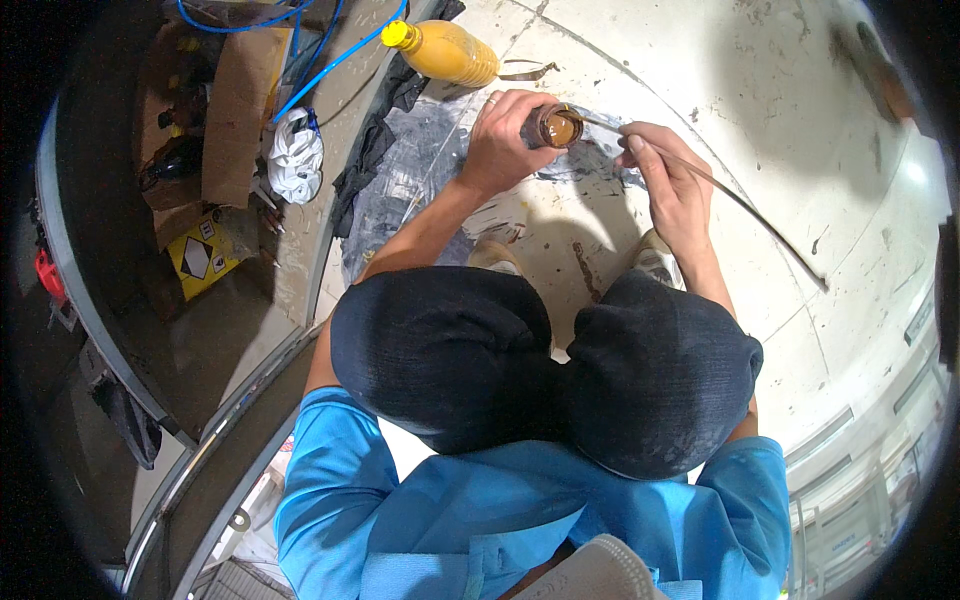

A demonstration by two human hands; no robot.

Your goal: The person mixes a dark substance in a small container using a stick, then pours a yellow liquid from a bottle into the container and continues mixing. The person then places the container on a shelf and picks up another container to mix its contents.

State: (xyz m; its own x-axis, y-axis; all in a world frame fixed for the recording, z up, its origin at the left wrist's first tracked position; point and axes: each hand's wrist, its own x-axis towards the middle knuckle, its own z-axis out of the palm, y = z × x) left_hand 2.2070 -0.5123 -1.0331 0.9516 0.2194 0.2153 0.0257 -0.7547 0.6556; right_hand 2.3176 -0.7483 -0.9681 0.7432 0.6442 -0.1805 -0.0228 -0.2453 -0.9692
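My left hand is wrapped round a small dark brown jar, its open mouth tilted toward me. Orange-brown liquid shows inside. A long thin stick is pinched between the thumb and fingers of my right hand. One end of the stick reaches into the jar's mouth, while the other slants out to the right, above the floor. Beyond my left hand lies a clear plastic bottle with yellow-orange contents and a yellow cap.
Paint-stained grey sheeting covers part of the tiled floor. Left of it, a ledge holds a crumpled white plastic bag, blue hose and an open cardboard box. My knees are bent below my hands.
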